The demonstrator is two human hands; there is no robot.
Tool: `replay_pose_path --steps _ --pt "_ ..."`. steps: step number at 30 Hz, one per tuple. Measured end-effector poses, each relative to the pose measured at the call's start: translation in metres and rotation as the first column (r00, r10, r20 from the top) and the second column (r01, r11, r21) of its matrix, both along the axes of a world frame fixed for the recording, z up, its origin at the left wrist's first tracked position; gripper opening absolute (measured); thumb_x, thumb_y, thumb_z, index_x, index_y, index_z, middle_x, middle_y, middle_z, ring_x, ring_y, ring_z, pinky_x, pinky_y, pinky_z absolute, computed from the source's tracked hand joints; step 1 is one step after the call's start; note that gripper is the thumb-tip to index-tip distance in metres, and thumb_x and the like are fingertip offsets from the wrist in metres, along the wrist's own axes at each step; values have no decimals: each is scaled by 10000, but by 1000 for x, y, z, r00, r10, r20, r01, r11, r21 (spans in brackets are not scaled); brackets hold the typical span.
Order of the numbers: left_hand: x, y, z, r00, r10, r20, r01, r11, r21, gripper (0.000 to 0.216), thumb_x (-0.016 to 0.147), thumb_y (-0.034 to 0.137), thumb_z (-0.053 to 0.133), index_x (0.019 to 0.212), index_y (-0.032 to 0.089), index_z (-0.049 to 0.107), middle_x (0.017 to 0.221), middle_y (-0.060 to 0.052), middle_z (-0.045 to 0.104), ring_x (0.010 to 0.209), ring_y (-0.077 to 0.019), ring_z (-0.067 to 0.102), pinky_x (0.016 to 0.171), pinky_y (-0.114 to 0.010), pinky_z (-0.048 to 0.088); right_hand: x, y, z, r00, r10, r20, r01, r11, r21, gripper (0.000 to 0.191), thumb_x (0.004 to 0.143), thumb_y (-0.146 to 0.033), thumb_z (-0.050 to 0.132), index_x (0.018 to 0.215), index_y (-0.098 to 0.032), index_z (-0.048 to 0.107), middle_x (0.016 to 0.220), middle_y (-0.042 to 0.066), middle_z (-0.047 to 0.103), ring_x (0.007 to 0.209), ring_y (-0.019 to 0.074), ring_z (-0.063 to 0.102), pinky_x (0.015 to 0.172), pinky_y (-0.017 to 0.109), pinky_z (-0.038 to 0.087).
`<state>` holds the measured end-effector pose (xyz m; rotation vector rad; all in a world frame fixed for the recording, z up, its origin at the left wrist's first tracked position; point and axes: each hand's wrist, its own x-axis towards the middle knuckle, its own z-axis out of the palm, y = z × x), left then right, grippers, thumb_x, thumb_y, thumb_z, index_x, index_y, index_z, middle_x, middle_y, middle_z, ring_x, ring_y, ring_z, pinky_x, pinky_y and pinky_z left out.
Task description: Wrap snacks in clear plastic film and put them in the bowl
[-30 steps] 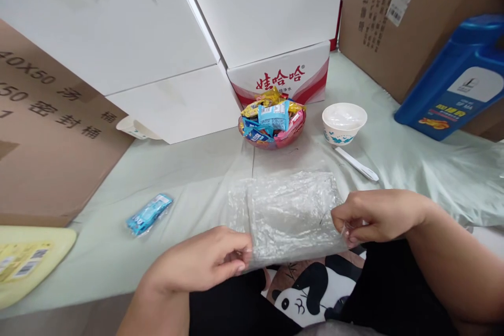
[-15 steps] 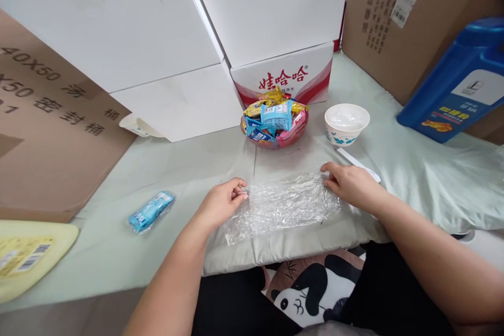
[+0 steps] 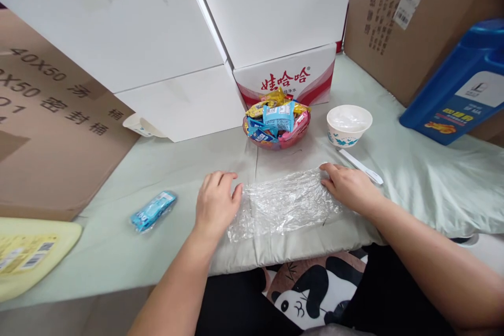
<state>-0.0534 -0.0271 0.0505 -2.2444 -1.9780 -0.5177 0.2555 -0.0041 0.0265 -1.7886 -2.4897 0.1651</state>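
Observation:
A crinkled sheet of clear plastic film lies spread on the cloth-covered table in front of me. My left hand is at the film's left edge, thumb and fingers apart, with nothing gripped between them. At the film's upper right corner is my right hand; its index fingertip touches the film, and the thumb rests lower, separated from it. Behind the right hand lies a white plastic utensil, beside a white paper bowl with a blue leaf pattern and clear plastic inside.
A pink bowl heaped with wrapped snacks stands at the back. To the left lies a blue packet, with a yellow container near the edge. A blue jug and cardboard boxes stand right; white boxes line the back.
My left hand has let go of the film's left edge and moved slightly left and up, its fingers opening. The right hand stays almost where it was.

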Motion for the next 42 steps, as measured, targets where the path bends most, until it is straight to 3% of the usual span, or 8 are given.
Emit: replay_pose_path --steps 2,6,11,17,25,31,34,42 --pt "9 -10 5 991 -131 16 131 991 41 209 929 285 474 1023 180 629 1039 -110 635 1055 -280 560 950 -422 439 0 0 -2 1000 8 -9 -8 1000 3 319 957 -284 416 1227 -158 529 1052 125 700 872 248 678 671 307 439" --pt "28 -23 3 887 -453 91 456 827 -330 343 875 331 605 1201 224 582 1247 -85 579 1185 -266 502 1006 -425 433 7 5 -4 1000 -16 -2 16 1000 -7 339 952 -295 426 1243 -156 531 1043 120 694 869 263 670 689 332 455" --pt "34 -24 -4 908 -414 64 392 783 -482 570 779 378 722 1297 241 528 1383 -106 476 1306 -310 394 1066 -480 384 16 6 5 994 -67 -86 84 976 203 313 929 -269 481 1164 -109 612 1075 180 663 1052 327 583 885 433 450" --pt "31 -18 -3 900 -430 69 407 775 -484 588 770 380 718 1308 249 522 1418 -104 449 1338 -316 364 1088 -495 355 -11 -9 -9 862 476 -176 -457 878 138 648 872 -584 549 1369 -170 517 1435 164 485 1376 348 347 1104 536 295" --pt "-22 16 -8 955 -275 110 297 881 -370 522 810 431 641 1274 213 546 1466 -127 393 1378 -327 319 1116 -511 305 20 5 -13 946 301 -119 -295 953 65 928 771 -771 507 1433 -125 439 1521 232 324 1437 428 149 1105 633 203" --pt "-21 -10 19 904 -376 202 426 754 -500 281 721 402 722 932 236 641 1054 -35 581 1055 -241 530 922 -379 456 17 -5 18 740 603 -299 -642 765 -47 418 779 -488 710 1100 -222 680 1231 108 595 1208 296 466 1012 453 380" --pt "-12 -19 22 918 -386 91 352 687 -636 218 663 283 733 835 216 616 927 -23 578 961 -241 524 828 -360 457 14 -4 21 770 575 -276 -618 780 -99 72 830 -232 647 866 -197 698 932 69 644 961 231 543 899 392 419" --pt "-21 -16 30 930 -300 214 367 703 -609 85 763 164 436 749 210 507 814 -2 593 786 -170 541 721 -295 434 25 -7 29 806 449 -386 -539 826 -163 129 862 -162 469 875 -199 592 786 26 637 736 170 574 685 288 413"
